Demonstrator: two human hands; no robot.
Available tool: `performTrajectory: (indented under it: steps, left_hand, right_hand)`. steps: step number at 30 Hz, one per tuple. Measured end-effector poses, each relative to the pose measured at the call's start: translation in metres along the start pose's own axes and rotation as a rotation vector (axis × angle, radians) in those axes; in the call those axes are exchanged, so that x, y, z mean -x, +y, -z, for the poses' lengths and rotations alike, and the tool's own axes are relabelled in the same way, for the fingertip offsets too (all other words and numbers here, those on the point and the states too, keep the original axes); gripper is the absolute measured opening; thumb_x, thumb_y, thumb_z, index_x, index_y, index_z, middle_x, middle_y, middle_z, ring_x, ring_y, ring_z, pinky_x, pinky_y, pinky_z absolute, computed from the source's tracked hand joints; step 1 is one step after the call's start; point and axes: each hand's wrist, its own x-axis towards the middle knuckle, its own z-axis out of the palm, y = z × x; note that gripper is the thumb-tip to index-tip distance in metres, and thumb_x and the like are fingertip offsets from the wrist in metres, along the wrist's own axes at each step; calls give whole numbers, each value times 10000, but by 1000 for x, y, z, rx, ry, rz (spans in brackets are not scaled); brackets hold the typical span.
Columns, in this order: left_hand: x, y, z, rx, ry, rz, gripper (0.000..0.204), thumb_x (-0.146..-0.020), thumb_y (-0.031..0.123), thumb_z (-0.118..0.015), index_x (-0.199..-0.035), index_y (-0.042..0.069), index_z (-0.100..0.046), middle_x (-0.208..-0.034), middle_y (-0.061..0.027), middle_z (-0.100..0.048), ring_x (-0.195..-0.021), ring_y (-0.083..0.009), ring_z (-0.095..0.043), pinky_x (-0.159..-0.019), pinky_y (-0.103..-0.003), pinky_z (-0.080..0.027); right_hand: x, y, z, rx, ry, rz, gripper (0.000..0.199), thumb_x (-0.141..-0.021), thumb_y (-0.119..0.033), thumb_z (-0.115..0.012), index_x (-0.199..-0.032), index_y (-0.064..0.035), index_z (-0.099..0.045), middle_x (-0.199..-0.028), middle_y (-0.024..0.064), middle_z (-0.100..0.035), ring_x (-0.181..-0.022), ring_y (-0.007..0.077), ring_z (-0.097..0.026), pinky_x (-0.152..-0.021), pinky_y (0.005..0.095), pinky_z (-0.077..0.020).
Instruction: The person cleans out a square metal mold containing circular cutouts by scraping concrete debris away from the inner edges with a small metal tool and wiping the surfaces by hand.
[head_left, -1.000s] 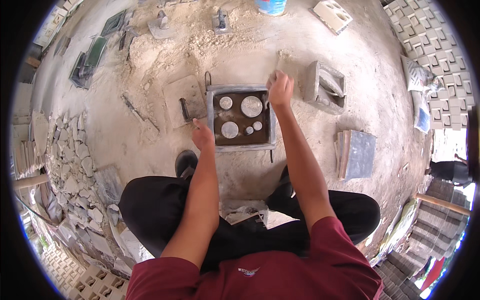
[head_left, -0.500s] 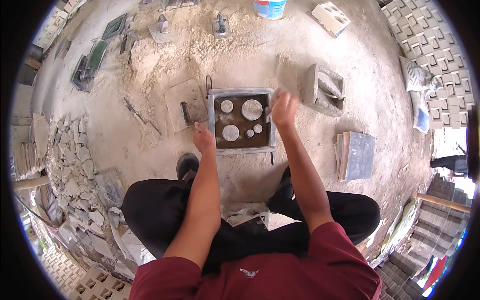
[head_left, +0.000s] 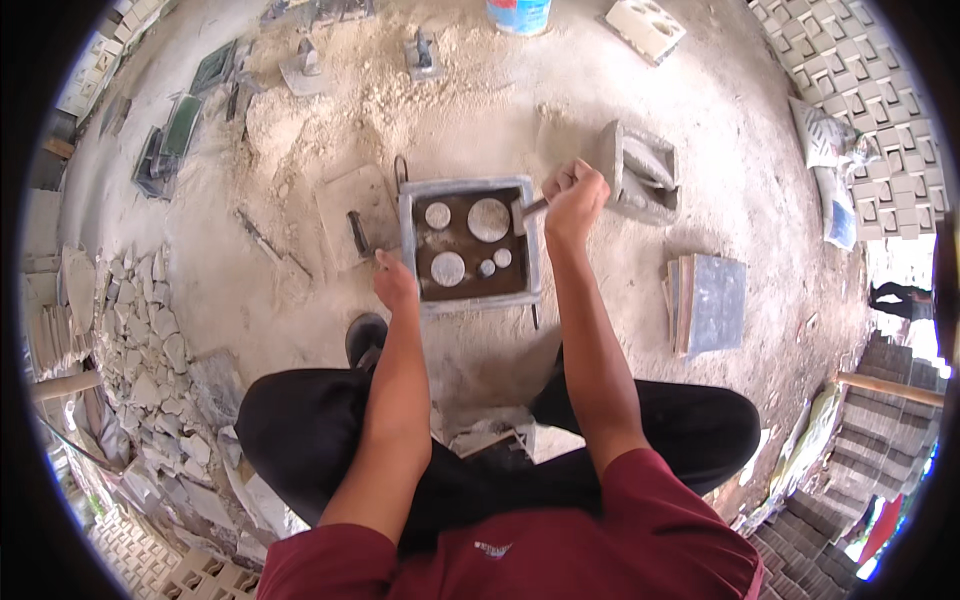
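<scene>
A square grey metal mould frame point(head_left: 470, 301) lies on the ground before me. Its inside has a flat dark brown bed with several pale round discs of different sizes, the largest point(head_left: 489, 220) at the upper right. My right hand point(head_left: 577, 202) is closed round the handle of a small flat-ended tool point(head_left: 520, 217); the tool's pale end reaches over the frame's right wall. Whether it is a brush or a scraper I cannot tell. My left hand point(head_left: 395, 285) lies against the frame's left wall, its fingers partly hidden, beside a square float point(head_left: 335, 205) with a dark handle.
A grey block-shaped box point(head_left: 612, 180) stands to the right, above stacked flat plates point(head_left: 715, 305). At the left are a thin tool point(head_left: 260, 236) and broken rubble point(head_left: 145, 340). Beyond lie loose powder point(head_left: 290, 125), two more floats, a bucket point(head_left: 520, 15) and a holed block point(head_left: 645, 30).
My right hand has turned, so the flat-ended tool now shows reaching inside the frame's right wall. The whole view has shifted slightly; my left hand stays at the frame's left side.
</scene>
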Motion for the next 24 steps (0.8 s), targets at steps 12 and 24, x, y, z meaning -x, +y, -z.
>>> performTrajectory:
  steps: [12,24]
  left_hand:
    - [31,27,-7,-7,24,11,794,-901,576,-238,-920,-112,-634,-966,-298,-611,-970,-440,-563,-856,-489,-422]
    - [17,22,4,-3,53,33,766,-902,568,-256,-932,-96,-636,-963,-304,-607,-953,-459,-560,-855,-492,-421]
  right_hand:
    - [-39,30,6,-46,-146,-12,387,-858,-191,-332,-489,-85,-287,-480,-26,-292,-433,78,-264,-410,270,-200]
    - [-16,23,-5,-15,-117,-38,348,-855,-138,-346,-524,-32,-352,-501,26,-374,-483,99,-353,-427,291,-274]
